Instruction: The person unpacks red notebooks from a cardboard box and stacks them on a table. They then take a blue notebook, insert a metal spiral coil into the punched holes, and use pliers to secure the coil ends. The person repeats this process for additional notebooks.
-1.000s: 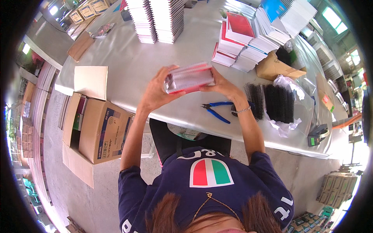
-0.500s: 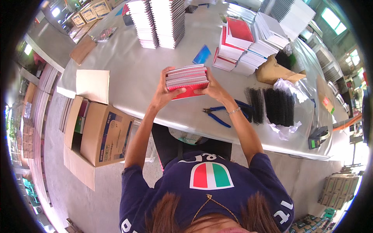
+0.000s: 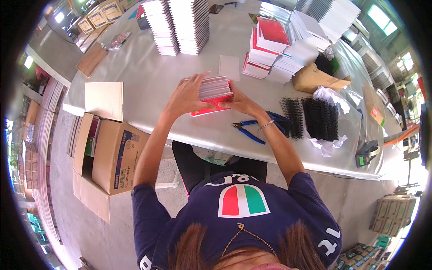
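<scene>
A thick stack of red-covered booklets (image 3: 215, 90) stands on its edges between my hands, a red cover facing me. My left hand (image 3: 185, 96) wraps its left end, thumb in front and fingers reaching over the top. The right end is gripped by my right hand (image 3: 240, 101), its thumb pressed on the front cover. Part of the red cover shows below my left palm. Blue-handled pliers (image 3: 249, 130) lie on the table near my right forearm. Just beyond the stack is a flat pale card (image 3: 229, 67).
Tall stacks of spiral-bound notebooks (image 3: 191, 27) stand at the back left. Red and white books (image 3: 270, 36) are piled at the back right. Black binding coils (image 3: 320, 119) lie on crumpled paper at right. An opened cardboard box (image 3: 110, 153) sits left of the table (image 3: 148, 90).
My left hand has shifted up and over the stack's left end, its fingers lifted higher. The stack has turned slightly. The flat card beyond looked blue before and is pale now.
</scene>
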A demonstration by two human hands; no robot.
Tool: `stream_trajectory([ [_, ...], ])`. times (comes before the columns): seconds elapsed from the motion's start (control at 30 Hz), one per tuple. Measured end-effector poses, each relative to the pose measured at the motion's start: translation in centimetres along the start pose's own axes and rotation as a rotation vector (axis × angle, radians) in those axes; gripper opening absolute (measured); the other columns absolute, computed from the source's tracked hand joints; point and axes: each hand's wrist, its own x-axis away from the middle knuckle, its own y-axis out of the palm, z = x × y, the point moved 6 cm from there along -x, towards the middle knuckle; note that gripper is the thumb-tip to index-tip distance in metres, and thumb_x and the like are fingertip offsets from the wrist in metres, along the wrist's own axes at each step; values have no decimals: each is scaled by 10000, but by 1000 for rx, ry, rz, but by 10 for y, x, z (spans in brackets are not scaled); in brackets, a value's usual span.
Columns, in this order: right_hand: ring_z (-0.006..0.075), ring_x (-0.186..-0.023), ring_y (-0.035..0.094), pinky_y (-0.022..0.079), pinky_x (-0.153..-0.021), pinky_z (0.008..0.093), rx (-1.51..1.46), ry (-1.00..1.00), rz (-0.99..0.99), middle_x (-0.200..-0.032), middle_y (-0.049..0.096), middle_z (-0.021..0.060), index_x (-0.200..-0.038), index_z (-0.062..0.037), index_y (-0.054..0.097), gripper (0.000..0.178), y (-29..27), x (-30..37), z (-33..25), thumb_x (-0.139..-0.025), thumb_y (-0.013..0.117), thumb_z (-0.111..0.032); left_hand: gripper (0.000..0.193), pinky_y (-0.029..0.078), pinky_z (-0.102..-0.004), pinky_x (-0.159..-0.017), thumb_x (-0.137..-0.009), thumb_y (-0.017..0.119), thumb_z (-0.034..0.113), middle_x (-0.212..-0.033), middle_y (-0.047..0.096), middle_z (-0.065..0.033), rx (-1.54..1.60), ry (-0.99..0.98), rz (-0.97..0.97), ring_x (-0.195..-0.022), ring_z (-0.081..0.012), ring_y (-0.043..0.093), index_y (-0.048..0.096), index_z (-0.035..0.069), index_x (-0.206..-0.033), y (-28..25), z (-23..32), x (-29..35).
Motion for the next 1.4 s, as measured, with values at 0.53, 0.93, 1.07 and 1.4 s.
stream_trajectory([
  [0.53,193,-1155,523,442,-970,326,-209,-351,452,-1240,514,116,-1419,-46,376,575,-70,87,-108,-941,657,-202,788,485,-355,-983,-783,774,514,-1243,609,-122,1432,-249,1,-1109,-200,616,498,9,-1320,-54,64,-143],
  [0.93,110,-995,601,465,-934,301,132,-180,509,-1096,627,52,-1240,-30,586,302,-99,182,-86,-942,621,-70,880,452,-390,-1040,-672,834,584,-1271,601,-118,1209,-354,-199,-1167,-231,586,523,46,-1296,-22,92,-283],
  [1.07,104,-1004,598,474,-925,283,92,-118,529,-1103,627,47,-1221,-17,594,280,-110,202,-69,-948,621,-76,908,432,-398,-1053,-670,822,610,-1287,592,-114,1047,-387,-266,-1187,-241,572,517,41,-1307,-13,98,-282],
  [1.4,153,-940,616,503,-869,308,231,-123,495,-1072,654,76,-1164,-13,646,273,-134,207,-79,-902,668,-86,861,463,-325,-935,-663,796,667,-1217,597,-39,817,-569,-330,-1115,-161,571,558,89,-1255,3,64,-304],
])
